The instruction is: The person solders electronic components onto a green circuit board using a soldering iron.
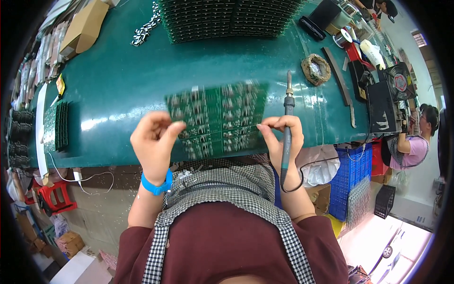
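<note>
The right hand (275, 146) is pinching the green circuit panel (217, 118) by its right side between thumb and forefinger, while also gripping a slim soldering iron (289, 102) that is standing upright beside it; the left hand (153, 139) is curling at the opposite side, whether pinching I cannot tell. The panel, blurred and studded with parts, is hovering over the near edge of the glossy desk (123, 90). Rightward, a rough, round bowl (309, 78) is sitting by a straight bar (336, 78); dense board stacks (231, 19) are crowding the far edge, beside scattered black-and-white pieces (146, 29).
</note>
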Tool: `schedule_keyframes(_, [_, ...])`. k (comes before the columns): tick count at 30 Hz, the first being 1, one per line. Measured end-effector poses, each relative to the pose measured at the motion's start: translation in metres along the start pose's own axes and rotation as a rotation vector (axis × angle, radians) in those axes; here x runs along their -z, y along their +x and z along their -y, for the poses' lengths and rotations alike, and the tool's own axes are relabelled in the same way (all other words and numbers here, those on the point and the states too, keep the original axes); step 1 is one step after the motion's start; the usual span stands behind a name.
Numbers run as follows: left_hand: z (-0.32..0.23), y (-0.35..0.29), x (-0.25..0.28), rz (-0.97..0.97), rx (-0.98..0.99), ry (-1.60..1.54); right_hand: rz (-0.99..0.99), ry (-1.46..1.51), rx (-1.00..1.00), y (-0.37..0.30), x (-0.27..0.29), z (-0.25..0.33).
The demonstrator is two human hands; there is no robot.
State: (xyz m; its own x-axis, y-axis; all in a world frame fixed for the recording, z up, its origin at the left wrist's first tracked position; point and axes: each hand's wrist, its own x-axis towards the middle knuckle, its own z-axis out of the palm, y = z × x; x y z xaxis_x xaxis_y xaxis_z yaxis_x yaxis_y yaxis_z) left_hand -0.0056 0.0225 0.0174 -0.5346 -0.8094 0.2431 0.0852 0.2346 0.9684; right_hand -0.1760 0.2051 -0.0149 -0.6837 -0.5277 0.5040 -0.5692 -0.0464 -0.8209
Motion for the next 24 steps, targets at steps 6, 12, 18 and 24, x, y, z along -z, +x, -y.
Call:
schedule_keyframes(6, [0.034, 0.039, -0.008, 0.17, 0.269, 0.15, 0.105, -0.111, -0.209, 0.002, -0.014, 0.001])
schedule_keyframes(12, [0.043, 0.038, -0.002, 0.276, 0.248, 0.365, 0.187, -0.314, -0.095, 0.015, -0.007, -0.008])
schedule_keyframes(18, [0.042, 0.039, 0.043, 0.202, 0.319, 0.217, -0.097, -0.643, 0.235, 0.047, 0.047, -0.03])
schedule_keyframes(24, [0.036, 0.046, 0.073, -0.145, 0.273, 0.269, -0.018, -0.597, 0.015, 0.048, 0.076, -0.053])
